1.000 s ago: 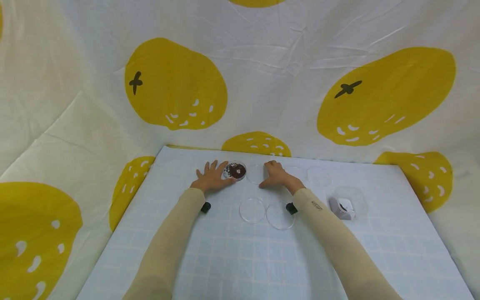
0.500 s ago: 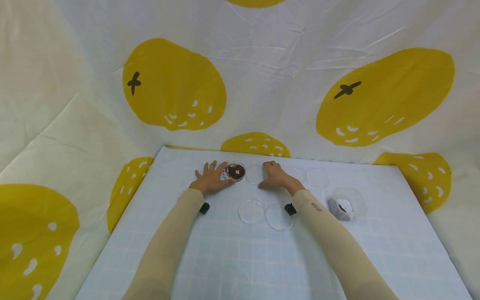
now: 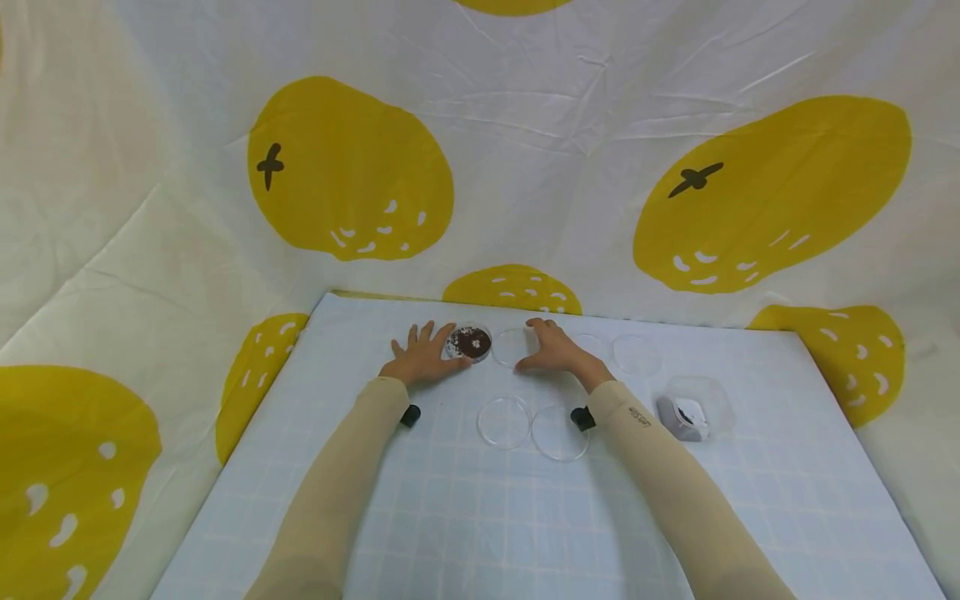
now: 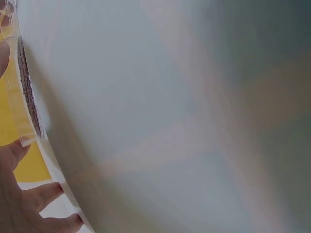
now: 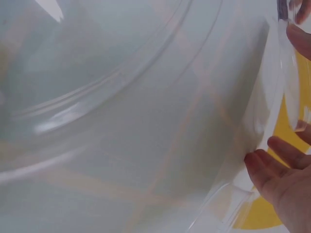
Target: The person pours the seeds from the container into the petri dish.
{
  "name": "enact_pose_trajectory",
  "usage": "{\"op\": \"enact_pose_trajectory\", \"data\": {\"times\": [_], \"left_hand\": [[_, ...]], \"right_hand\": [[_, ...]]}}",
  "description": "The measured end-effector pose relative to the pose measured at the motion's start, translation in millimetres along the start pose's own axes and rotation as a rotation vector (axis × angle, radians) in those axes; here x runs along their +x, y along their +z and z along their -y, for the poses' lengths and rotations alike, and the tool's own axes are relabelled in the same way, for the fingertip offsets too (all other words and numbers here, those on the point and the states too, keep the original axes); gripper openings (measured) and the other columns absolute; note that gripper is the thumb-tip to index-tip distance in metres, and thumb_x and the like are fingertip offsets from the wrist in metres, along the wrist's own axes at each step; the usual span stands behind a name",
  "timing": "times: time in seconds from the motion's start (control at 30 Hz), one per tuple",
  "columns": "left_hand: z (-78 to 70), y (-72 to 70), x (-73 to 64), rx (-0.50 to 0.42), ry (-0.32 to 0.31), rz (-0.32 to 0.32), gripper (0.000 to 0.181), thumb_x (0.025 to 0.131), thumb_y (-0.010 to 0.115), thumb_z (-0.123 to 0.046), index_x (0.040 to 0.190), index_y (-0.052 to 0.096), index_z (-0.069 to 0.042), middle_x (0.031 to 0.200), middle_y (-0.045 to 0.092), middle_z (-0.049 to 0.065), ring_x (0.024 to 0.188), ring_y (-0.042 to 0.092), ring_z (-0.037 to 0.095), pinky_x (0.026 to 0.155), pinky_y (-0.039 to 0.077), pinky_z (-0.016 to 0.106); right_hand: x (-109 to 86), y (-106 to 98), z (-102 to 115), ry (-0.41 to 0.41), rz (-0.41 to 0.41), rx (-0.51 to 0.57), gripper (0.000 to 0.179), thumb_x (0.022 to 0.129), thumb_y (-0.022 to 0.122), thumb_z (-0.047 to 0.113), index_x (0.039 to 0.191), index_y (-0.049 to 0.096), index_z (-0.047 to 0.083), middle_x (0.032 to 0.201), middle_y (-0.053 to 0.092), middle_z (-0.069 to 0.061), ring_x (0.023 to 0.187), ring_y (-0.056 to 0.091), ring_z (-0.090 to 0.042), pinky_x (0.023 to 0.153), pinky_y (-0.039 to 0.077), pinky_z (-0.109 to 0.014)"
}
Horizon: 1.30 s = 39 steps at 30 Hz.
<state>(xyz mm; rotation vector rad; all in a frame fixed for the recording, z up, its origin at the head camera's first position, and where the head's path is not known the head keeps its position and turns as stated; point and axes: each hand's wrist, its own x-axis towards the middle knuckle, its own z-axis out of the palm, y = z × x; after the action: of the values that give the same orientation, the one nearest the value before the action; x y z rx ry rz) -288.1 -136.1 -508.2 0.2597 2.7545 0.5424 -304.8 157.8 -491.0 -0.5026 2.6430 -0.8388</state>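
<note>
In the head view my left hand (image 3: 422,358) spans a round clear petri dish (image 3: 469,342) at the back of the table, with thumb and index finger at its rim. Dark brown grains with white specks lie in it; the left wrist view shows them as a dark layer (image 4: 29,87) along its bottom. My right hand (image 3: 553,350) holds another petri dish (image 3: 507,348), transparent and set beside the first, between thumb and index finger. Its side wall (image 5: 290,92) shows in the right wrist view, where the other fingers (image 5: 265,170) reach down to the tabletop.
Two clear round dishes or lids, one left (image 3: 480,422) and one right (image 3: 561,459), lie nearer me. More clear rounds (image 3: 636,337) lie right of my right hand. A clear plastic box (image 3: 716,400) holding a grey-and-white object (image 3: 681,421) stands farther right. A patterned cloth (image 3: 525,208) hangs behind.
My right hand has shifted slightly, its index finger and thumb reaching a little farther back and left around the clear dish. The left hand keeps its place.
</note>
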Motion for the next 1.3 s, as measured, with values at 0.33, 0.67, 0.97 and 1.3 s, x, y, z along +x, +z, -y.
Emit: {"op": "enact_pose_trajectory", "data": {"times": [0.33,0.67,0.97,1.3], "left_hand": [[2.2,0.7,0.8,0.005,0.000,-0.008,0.097,0.085,0.050,-0.080,0.161,0.017,-0.030,0.166,0.005,0.017,0.148,-0.003,0.049,0.106,-0.002,0.077],[2.4,1.2,2.5,0.020,-0.006,-0.004,0.098,0.084,0.049,-0.082,0.161,0.017,-0.031,0.166,0.005,0.018,0.147,-0.002,0.050,0.106,-0.001,0.078],[3.7,2.1,3.5,0.027,0.006,-0.007,0.098,0.084,0.048,-0.082,0.162,0.017,-0.030,0.165,0.006,0.019,0.147,-0.002,0.051,0.105,0.000,0.078],[3.2,2.5,2.5,0.028,-0.004,-0.004,0.098,0.084,0.047,-0.083,0.162,0.016,-0.031,0.166,0.004,0.017,0.148,-0.002,0.049,0.106,0.000,0.077]], "right_hand": [[0.8,1,2,-0.046,-0.040,0.019,0.096,0.080,0.085,0.035,0.151,0.032,-0.001,0.148,0.039,-0.026,0.134,0.041,-0.039,0.112,0.033,-0.053],[0.5,-1,7,-0.094,-0.076,0.025,0.096,0.079,0.085,0.039,0.151,0.035,0.001,0.152,0.036,-0.022,0.138,0.038,-0.037,0.112,0.031,-0.054],[1.3,0,12,-0.124,-0.095,0.055,0.098,0.078,0.086,0.041,0.152,0.034,0.004,0.156,0.035,-0.017,0.140,0.036,-0.035,0.112,0.031,-0.053],[1.1,0,30,-0.132,-0.120,0.103,0.093,0.082,0.083,0.036,0.152,0.033,0.004,0.155,0.037,-0.016,0.139,0.038,-0.035,0.112,0.032,-0.053]]}}
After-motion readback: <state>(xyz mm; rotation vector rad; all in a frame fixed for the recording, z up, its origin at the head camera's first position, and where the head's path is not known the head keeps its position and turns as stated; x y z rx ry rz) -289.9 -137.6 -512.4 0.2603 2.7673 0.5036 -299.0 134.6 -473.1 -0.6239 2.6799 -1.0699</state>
